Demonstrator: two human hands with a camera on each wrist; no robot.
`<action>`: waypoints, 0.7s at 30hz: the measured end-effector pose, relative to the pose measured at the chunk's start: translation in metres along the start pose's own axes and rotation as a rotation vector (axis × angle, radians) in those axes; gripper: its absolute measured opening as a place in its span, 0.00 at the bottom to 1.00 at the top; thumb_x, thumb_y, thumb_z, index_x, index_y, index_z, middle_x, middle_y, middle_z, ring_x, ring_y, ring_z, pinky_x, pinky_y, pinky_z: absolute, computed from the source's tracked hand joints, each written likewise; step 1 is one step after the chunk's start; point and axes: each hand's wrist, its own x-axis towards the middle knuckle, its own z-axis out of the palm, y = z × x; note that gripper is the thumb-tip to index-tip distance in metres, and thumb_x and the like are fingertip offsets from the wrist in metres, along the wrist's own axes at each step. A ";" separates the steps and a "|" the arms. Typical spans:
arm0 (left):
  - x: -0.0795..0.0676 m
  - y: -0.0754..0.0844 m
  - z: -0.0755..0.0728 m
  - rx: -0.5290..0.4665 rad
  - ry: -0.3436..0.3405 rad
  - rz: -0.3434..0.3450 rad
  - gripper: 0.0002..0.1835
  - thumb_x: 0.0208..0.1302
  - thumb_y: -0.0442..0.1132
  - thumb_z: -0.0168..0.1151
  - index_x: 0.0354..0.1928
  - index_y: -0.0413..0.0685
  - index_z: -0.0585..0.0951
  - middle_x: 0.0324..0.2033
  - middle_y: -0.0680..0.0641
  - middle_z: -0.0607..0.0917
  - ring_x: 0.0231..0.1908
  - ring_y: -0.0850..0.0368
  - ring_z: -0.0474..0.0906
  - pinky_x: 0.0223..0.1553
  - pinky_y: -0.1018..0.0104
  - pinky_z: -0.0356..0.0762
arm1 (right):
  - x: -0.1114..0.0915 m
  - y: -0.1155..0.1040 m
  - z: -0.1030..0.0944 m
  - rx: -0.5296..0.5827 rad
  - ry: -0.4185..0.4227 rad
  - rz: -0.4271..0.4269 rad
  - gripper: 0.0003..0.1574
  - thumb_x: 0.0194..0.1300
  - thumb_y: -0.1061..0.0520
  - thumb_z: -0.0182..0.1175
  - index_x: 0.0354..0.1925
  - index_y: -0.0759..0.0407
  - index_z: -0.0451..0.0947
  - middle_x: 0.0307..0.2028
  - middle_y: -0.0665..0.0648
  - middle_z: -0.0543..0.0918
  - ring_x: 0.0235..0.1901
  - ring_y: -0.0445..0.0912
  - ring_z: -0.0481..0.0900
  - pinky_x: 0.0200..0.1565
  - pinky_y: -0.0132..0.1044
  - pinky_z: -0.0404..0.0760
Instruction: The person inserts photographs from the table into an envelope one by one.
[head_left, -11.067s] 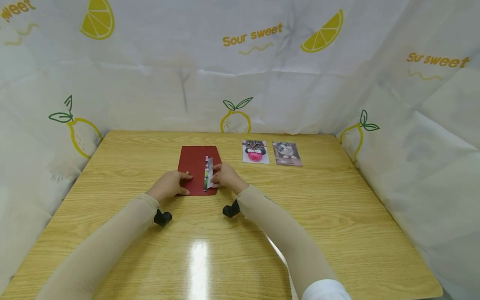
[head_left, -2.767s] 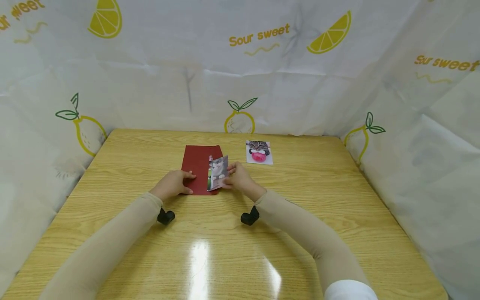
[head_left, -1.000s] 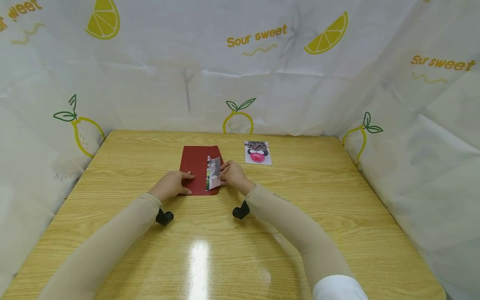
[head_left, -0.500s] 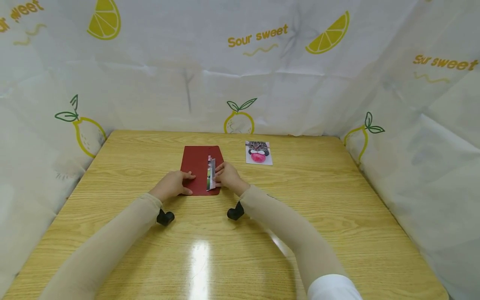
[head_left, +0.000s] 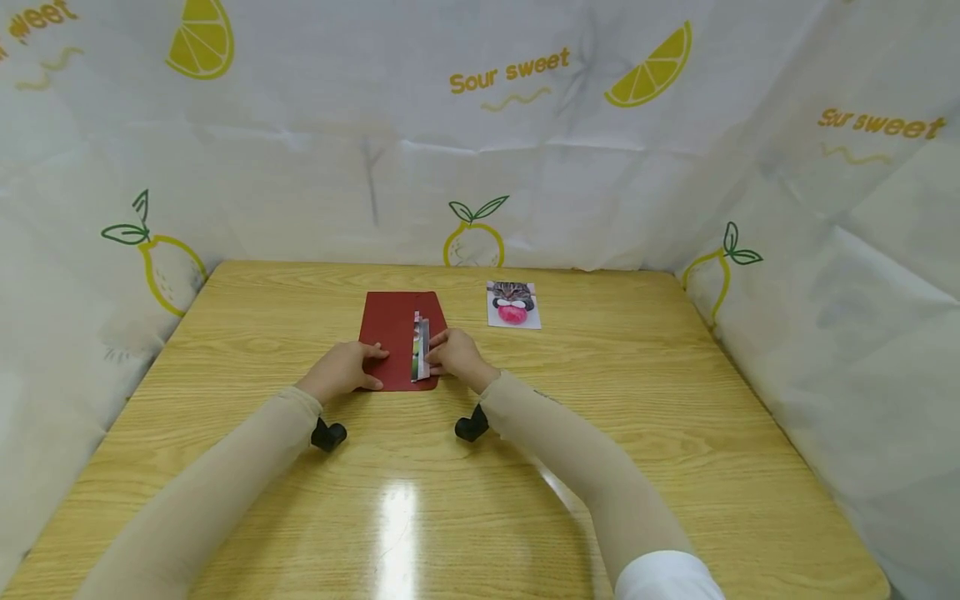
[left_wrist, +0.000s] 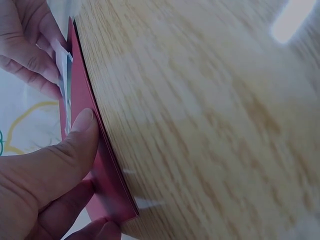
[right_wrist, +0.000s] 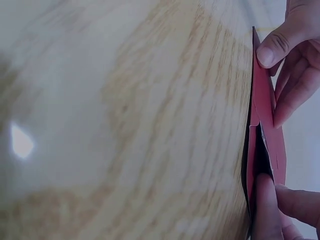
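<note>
A red paper envelope (head_left: 387, 329) lies flat on the wooden table. From a slit on its right half, narrow strips of photo cards (head_left: 420, 358) stick out, mostly hidden. My left hand (head_left: 339, 367) rests on the left part of the envelope, with thumb and fingers spread and pressing on its surface. In the left wrist view the left thumb (left_wrist: 75, 150) lies on the red surface close to the long edge. My right hand (head_left: 457, 357) pinches the outer edge of a grey cat photo at the slit; right thumb and finger (right_wrist: 300, 205) meet there in the right wrist view.
Another photo card, a tabby cat with a pink ball (head_left: 513, 305), lies to the right behind my right hand. Black wrist mounts (head_left: 327, 435) hang below both wrists. A white curtain with lemon prints (head_left: 300, 167) encloses the table's back and sides.
The grey cat photo has left its place on the table's right and gone into the envelope slit, sliding leftward with my right hand. My left hand has stayed put.
</note>
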 end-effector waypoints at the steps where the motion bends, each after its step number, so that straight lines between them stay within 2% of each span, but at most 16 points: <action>1: 0.000 0.000 0.000 -0.001 0.000 0.000 0.30 0.53 0.41 0.69 0.60 0.46 0.74 0.63 0.41 0.67 0.64 0.38 0.57 0.63 0.47 0.58 | 0.001 0.000 0.000 -0.001 0.000 0.001 0.14 0.59 0.69 0.59 0.46 0.67 0.73 0.34 0.61 0.79 0.28 0.47 0.81 0.31 0.36 0.83; 21: 0.000 0.000 0.000 -0.003 -0.002 -0.002 0.30 0.54 0.41 0.68 0.60 0.46 0.74 0.64 0.41 0.66 0.65 0.38 0.56 0.62 0.47 0.58 | 0.005 0.002 -0.001 0.053 -0.017 0.016 0.14 0.59 0.69 0.60 0.45 0.67 0.75 0.35 0.62 0.79 0.27 0.48 0.81 0.29 0.37 0.83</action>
